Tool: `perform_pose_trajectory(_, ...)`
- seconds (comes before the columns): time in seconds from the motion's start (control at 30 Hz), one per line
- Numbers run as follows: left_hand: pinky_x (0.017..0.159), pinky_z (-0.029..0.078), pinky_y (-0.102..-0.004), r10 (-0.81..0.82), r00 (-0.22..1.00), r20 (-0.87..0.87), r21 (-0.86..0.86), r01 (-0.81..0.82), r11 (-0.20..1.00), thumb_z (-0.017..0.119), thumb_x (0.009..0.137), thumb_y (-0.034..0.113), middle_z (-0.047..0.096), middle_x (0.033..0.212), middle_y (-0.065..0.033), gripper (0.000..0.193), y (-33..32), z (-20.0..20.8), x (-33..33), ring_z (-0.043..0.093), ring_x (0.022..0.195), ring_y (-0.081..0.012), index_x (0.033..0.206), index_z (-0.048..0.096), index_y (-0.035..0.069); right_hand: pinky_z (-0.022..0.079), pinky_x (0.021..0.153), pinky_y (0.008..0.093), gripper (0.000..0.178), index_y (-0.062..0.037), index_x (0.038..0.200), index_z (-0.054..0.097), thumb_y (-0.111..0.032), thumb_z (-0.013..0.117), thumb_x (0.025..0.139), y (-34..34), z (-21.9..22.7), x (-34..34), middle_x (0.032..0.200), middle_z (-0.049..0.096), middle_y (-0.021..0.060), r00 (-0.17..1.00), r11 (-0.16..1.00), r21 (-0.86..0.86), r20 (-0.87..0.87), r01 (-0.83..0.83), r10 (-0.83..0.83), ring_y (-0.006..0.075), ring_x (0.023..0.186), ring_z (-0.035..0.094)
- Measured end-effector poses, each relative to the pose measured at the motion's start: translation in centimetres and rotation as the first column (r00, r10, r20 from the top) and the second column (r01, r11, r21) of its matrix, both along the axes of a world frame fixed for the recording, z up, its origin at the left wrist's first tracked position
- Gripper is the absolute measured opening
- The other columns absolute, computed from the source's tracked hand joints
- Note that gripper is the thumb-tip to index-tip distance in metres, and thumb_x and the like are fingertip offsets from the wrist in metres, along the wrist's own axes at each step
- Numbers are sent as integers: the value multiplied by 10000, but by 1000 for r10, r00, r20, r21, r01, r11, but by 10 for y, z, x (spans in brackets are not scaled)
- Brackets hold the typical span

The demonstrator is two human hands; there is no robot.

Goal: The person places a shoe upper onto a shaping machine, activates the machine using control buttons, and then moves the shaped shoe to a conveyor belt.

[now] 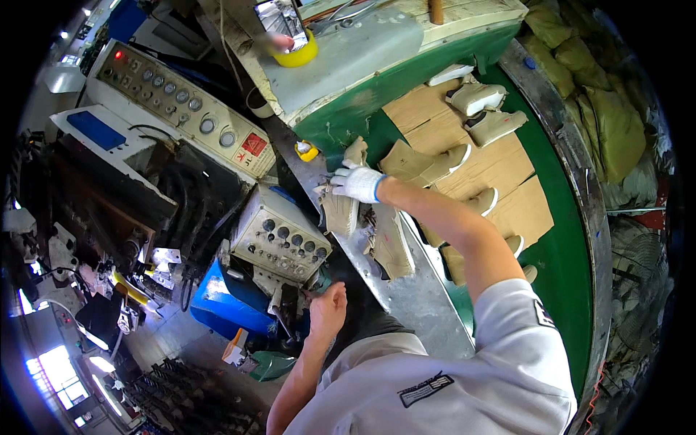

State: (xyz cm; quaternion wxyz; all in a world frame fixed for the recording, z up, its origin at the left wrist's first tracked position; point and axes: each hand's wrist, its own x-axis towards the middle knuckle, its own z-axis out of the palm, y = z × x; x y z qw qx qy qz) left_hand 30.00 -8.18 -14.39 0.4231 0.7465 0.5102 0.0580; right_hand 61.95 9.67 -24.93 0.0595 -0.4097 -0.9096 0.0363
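My right hand (359,183), in a white knit glove, is closed around the upper part of a beige shoe (339,215) at the edge of the metal ledge. Right below it another beige shoe (391,246) stands on the ledge, and the tip of one more beige shoe (356,151) shows behind the glove. My left hand (328,310) is bare and curled, low beside the machine's control box; what its fingers hold, if anything, is hidden. A larger beige shoe (424,164) with a white sole lies on the cardboard to the right.
Cardboard (507,163) on a green belt (562,254) carries several more beige shoes. Left of me stand a control box (279,243) with knobs, a gauge panel (177,101) and a blue machine part (228,301). A yellow tape roll (299,54) sits on the upper shelf.
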Motion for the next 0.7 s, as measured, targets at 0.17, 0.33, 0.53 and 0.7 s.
perform_pose_trajectory(0.17,793,571,-455,24,989,-144,194,5,981,662,903,85,727,1034,-217,360,59,-19,35,718,907,-380,1251,610,12,393,1116,548,553,-53,1382,525,-141,602,842,-88,67,-47,1417,526,208,875,903,27,-261,430,-409,369,1310,522)
perform_pose_trajectory(0.33,931,514,-496,-25,984,-174,356,87,930,773,843,199,611,1249,-311,692,152,-48,126,609,1137,-451,1388,443,-71,528,961,455,454,2,1283,591,-90,664,844,-201,88,-78,1230,640,252,307,618,-380,-619,688,-723,413,1101,643)
perform_pose_trajectory(0.53,968,503,-517,45,925,-377,265,61,962,799,802,459,629,1232,-318,980,210,-123,189,629,1134,-474,1446,323,-107,577,835,427,386,15,1241,624,-78,684,871,-305,98,-101,1111,683,248,46,356,-654,-441,667,-896,398,970,705)
perform_pose_trajectory(0.7,988,504,-504,-307,917,-254,50,330,943,773,816,473,630,1315,-278,1014,237,-114,161,641,1132,-491,1544,233,18,574,883,426,495,-41,1310,623,-151,749,844,-283,87,-89,1221,670,254,-287,263,-800,-469,540,-835,353,1047,715)
